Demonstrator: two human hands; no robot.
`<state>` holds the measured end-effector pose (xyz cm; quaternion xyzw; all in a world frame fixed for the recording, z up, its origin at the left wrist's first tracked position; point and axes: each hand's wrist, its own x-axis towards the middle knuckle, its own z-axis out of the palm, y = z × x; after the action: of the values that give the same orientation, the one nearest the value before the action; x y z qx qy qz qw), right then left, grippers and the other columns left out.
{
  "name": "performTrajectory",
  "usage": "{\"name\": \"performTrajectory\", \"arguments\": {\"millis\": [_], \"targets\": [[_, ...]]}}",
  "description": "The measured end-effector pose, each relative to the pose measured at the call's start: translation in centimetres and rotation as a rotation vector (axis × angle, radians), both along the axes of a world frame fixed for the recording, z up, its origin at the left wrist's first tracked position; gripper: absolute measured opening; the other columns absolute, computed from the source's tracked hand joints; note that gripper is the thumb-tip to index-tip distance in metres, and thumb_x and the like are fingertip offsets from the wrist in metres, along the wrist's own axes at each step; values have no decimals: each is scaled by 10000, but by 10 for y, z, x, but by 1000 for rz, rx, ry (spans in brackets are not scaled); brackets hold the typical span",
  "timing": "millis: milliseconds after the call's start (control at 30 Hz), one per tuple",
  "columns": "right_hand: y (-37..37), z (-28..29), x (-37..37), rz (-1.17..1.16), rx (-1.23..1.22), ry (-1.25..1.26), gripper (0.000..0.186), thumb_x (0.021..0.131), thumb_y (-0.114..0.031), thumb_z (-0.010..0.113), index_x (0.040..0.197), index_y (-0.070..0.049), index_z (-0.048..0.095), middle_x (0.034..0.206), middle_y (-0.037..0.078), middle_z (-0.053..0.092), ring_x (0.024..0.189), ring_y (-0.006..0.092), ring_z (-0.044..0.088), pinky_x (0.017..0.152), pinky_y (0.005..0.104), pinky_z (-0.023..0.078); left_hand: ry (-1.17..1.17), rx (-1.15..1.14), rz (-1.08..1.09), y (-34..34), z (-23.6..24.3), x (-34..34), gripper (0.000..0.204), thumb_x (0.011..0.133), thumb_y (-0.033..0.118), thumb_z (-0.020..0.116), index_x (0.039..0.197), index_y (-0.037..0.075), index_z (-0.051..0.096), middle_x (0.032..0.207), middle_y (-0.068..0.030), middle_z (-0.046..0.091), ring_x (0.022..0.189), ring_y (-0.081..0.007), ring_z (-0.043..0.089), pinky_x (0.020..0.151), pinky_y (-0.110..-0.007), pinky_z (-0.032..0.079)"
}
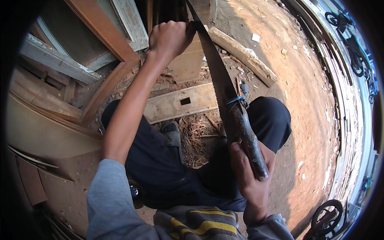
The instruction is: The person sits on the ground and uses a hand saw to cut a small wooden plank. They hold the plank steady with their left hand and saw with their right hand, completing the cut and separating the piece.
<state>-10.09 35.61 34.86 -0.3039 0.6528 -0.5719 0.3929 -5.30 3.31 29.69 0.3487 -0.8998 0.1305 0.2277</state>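
A handsaw (218, 74) with a long dark toothed blade slants from top centre down to the right. Its worn, rounded wooden handle (249, 140) lies in my right hand (253, 170), with the thumb along its left side. Blue cord is wound where blade and handle meet. My left hand (170, 38) is closed, reaching far forward to the toothed edge near the blade's far end. The fingertips are in shadow, so what they grip is hidden. Beneath the blade are an upright pale board (186, 64) and a flat plank (162, 106) with a square hole.
Wood shavings (196, 134) cover the ground between my feet. A thick rough timber (244, 58) lies ahead to the right. Wooden frames (120, 44) and panels lean at the left. Stacked planks (340, 100) line the right, with parked motorbikes (352, 44) beyond.
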Motion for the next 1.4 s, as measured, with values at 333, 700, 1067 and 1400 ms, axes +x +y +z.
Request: {"name": "performTrajectory", "arguments": {"millis": [333, 700, 1067, 1400], "targets": [[-20, -9, 1, -5, -159, 156, 158, 888, -127, 612, 829, 19, 599, 632, -54, 493, 580, 14, 409, 502, 186, 306, -49, 5, 26, -2, 1, -1, 305, 834, 298, 592, 723, 38, 705, 702, -200, 664, 674, -334, 687, 609, -411, 556], [-20, -2, 1, 10, -68, 84, 108, 873, -53, 566, 851, 46, 602, 621, 11, 513, 583, 42, 441, 521, 229, 365, -44, 61, 65, 2, 1, -2, 290, 831, 285, 578, 742, 36, 696, 722, -201, 667, 687, -339, 684, 640, -417, 557], [-23, -3, -5, -7, -63, 6, 158, 890, -134, 618, 823, 8, 603, 605, -51, 491, 540, 9, 403, 480, 194, 282, -11, 38, 34, -4, 1, -4, 324, 843, 305, 573, 725, 32, 702, 707, -209, 661, 693, -355, 680, 633, -417, 559], [-37, -11, -9, 31, -117, 41, 135, 891, -97, 581, 867, 32, 610, 656, -27, 517, 579, 23, 431, 504, 205, 334, -78, -14, 38, -12, -6, -1, 256, 818, 248, 592, 722, 36, 700, 717, -210, 663, 687, -343, 685, 615, -404, 562]]}}
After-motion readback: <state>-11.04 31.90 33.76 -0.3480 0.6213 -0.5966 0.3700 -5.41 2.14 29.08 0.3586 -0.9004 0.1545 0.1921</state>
